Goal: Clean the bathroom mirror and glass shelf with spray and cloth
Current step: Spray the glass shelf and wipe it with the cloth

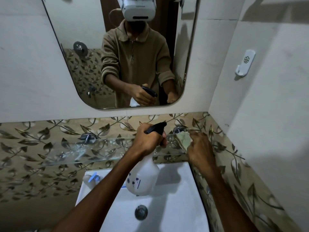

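The glass shelf (93, 148) runs along the leaf-patterned tiles below the mirror (80, 47), droplets on its left part. Above the white sink (175, 206), the left hand (148, 139) grips the spray bottle (145, 178) by its black trigger head, fingers curled tight. At the shelf's right end, the right hand (200, 149) pinches a pale green cloth (184, 137) against the glass.

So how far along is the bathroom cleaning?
Midway, roughly. Droplets already speckle the glass shelf. The left hand grips the spray bottle; the right hand presses a cloth at the shelf's right end. Whether the mirror is cleaned, I cannot tell.
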